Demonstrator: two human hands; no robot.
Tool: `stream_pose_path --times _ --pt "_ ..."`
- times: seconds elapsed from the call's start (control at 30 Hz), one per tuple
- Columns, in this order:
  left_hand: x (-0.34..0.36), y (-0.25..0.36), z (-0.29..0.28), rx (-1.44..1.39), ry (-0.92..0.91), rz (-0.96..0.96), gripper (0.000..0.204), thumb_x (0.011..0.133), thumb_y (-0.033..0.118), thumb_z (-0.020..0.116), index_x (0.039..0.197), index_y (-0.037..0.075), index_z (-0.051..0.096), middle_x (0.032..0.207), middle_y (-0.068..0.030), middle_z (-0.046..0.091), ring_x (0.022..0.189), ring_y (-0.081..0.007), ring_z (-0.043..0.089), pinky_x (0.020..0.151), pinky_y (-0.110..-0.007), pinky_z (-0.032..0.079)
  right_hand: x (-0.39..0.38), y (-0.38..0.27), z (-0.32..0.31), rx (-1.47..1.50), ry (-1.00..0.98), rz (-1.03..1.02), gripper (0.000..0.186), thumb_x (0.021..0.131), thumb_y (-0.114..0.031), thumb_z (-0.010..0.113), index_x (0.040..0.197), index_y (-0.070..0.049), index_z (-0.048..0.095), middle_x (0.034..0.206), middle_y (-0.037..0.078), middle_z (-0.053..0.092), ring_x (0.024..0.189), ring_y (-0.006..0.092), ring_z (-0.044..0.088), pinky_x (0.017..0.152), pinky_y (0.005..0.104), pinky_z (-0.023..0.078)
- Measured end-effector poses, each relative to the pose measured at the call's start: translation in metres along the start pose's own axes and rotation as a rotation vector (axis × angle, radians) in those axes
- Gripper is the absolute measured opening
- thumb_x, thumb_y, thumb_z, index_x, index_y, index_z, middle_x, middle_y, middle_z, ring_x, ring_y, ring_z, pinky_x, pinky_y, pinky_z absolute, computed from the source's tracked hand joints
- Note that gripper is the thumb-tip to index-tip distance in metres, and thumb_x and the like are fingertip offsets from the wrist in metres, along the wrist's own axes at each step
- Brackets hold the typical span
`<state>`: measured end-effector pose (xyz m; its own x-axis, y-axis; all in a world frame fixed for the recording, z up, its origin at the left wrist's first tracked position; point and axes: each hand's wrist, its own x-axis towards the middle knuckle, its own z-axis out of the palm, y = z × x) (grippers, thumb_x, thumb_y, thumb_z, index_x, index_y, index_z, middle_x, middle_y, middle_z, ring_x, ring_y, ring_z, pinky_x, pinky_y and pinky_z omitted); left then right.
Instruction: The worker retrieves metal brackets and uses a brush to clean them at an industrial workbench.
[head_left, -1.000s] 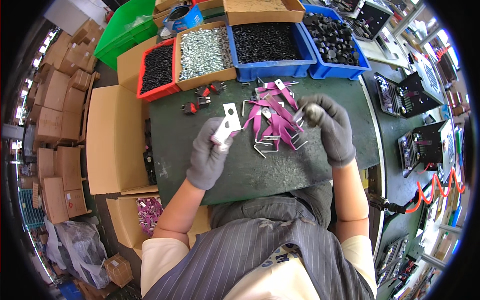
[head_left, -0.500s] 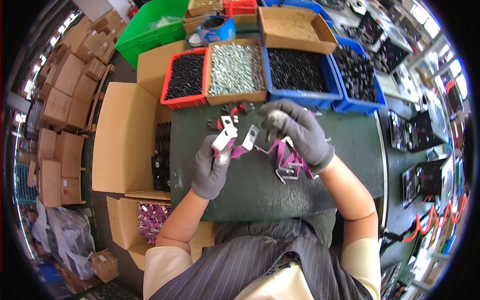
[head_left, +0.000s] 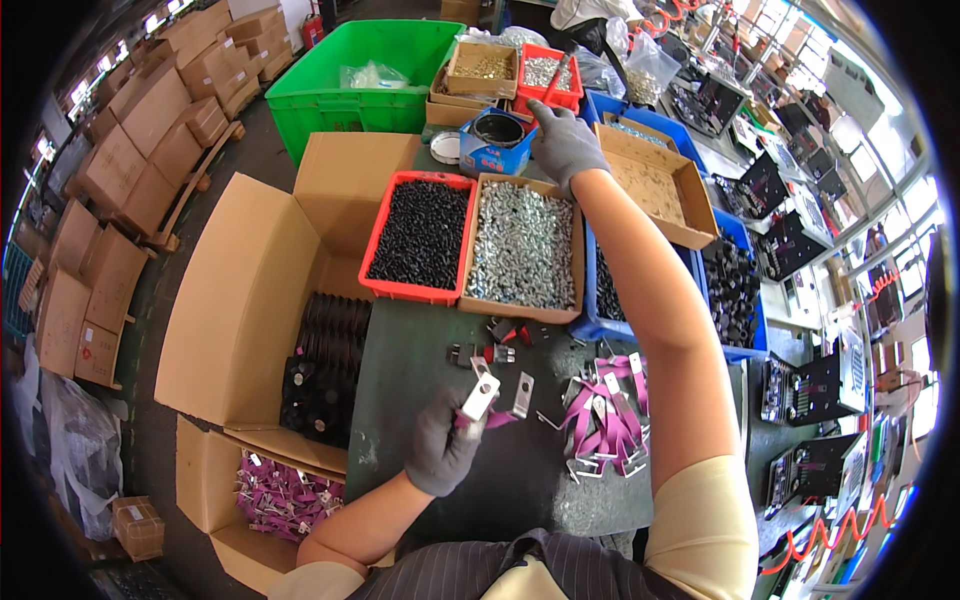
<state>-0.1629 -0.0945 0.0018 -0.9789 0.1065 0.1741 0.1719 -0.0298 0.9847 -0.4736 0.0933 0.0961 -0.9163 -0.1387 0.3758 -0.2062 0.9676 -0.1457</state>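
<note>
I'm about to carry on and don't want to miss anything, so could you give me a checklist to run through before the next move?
1. Left hand has a grip on at least one purple-and-silver strip: ok.
2. Right hand, stretched out beyond the trays, has picked something up: cannot tell, its fingertips are unclear.
3. Pile of purple strips is on the table: ok.
4. Silver hardware is stocked in its carton tray: ok, well filled.
5. Red-and-black parts are in a container: not ok, they lie loose on the table.
</note>
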Motion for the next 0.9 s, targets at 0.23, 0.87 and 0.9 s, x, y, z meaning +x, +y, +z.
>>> stream_pose_path --times 0.23,0.87,0.9 --pt "0.009 0.001 0.001 -0.005 -0.017 0.09 0.032 0.089 0.037 0.051 0.092 0.006 0.052 0.074 -0.0003 0.053 0.058 -0.0054 0.047 0.053 -0.021 0.038 0.047 0.022 0.021 0.052 -0.214 0.08 0.049 0.081 -0.015 0.043 0.129 -0.025 0.044 0.119 0.014 0.054 0.111 0.0286 0.051 0.093 0.038 0.04" --pt "0.005 0.003 -0.005 -0.075 -0.092 -0.049 0.027 0.089 0.027 0.053 0.1 0.003 0.053 0.082 -0.0036 0.055 0.07 -0.0091 0.051 0.064 -0.025 0.043 0.073 0.041 -0.024 0.386 0.415 -0.229 0.03 0.081 -0.023 0.056 0.109 -0.01 0.056 0.079 0.012 0.061 0.077 0.0254 0.061 0.072 0.0343 0.047" --pt "0.005 0.003 -0.004 -0.066 -0.084 -0.02 0.025 0.089 0.025 0.053 0.1 0.003 0.052 0.082 -0.0041 0.055 0.07 -0.0096 0.052 0.064 -0.025 0.043 0.069 0.042 -0.022 0.39 0.405 -0.233 0.03 0.081 -0.023 0.056 0.109 -0.01 0.056 0.079 0.012 0.061 0.077 0.0254 0.061 0.072 0.0343 0.047"
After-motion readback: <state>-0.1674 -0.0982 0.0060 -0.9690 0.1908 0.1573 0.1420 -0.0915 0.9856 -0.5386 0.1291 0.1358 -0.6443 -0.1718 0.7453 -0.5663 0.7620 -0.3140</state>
